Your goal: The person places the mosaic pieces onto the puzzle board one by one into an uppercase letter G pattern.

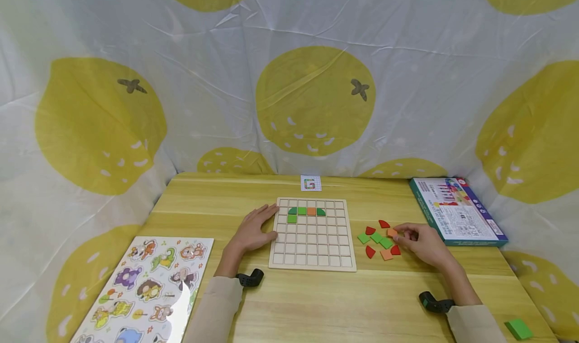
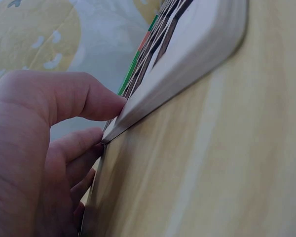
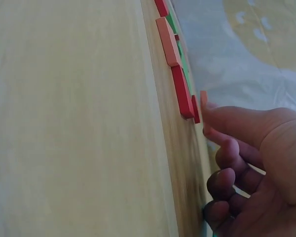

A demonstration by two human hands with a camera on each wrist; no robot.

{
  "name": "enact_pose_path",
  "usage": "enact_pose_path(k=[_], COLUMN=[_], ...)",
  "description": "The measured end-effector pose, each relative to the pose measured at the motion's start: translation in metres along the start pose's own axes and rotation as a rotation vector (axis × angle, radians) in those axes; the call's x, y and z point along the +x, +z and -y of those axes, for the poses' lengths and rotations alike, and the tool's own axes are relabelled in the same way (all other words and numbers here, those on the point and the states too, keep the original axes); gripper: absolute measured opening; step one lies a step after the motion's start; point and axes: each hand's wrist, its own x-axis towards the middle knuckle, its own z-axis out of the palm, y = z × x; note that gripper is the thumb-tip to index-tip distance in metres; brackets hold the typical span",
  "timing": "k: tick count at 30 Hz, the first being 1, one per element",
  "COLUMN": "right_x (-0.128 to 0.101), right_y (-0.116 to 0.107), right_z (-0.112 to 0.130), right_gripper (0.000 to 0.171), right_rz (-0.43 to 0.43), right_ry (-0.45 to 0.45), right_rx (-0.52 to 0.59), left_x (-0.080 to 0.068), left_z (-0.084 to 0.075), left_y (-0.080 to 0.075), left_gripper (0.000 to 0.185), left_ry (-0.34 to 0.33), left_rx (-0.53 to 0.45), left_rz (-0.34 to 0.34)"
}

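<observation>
A pale wooden grid board (image 1: pixel 312 242) lies mid-table, with green and orange pieces (image 1: pixel 306 211) set in its top rows. My left hand (image 1: pixel 267 222) lies flat on the table, its fingers relaxed against the board's left edge. In the left wrist view the thumb (image 2: pixel 89 101) presses that board edge (image 2: pixel 187 59). To the right of the board lie loose red, green and orange pieces (image 1: pixel 379 240). My right hand (image 1: pixel 400 235) is at that pile and pinches a small orange piece (image 1: pixel 391 232). The orange piece (image 3: pixel 203 98) stands up at its fingertips beside red pieces (image 3: pixel 182 94).
A blue-edged game box (image 1: pixel 457 212) lies at the table's right rear. An animal peg puzzle (image 1: pixel 149 287) sits at the front left. A small pattern card (image 1: pixel 310 183) lies behind the board, and a green block (image 1: pixel 518 328) sits at the front right corner. Lemon-print fabric (image 1: pixel 312 96) surrounds the table.
</observation>
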Motion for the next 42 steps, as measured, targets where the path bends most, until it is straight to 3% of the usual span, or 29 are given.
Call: enact_pose_path(k=[14,22,30,42], right_x=[0.011,0.017,0.027,0.041], right_y=[0.006,0.013,0.023,0.049], right_z=[0.022,0.039,0.059,0.097], right_gripper=[0.038,0.034,0.03,0.026], right_rz=[-0.006,0.007,0.003,0.036], right_ry=[0.005,-0.034,-0.129,-0.155], right_rx=[0.008,0.069,0.073,0.104], left_x=[-0.001,0.0,0.0,-0.001], left_z=[0.0,0.001,0.001,0.001], left_y=[0.002,0.003,0.002,0.0], left_gripper=[0.08,0.08,0.08,0.079], left_ry=[0.003,0.004,0.013,0.021], left_rx=[-0.006,0.003,0.001,0.006], left_rz=[-0.003,0.003,-0.008,-0.007])
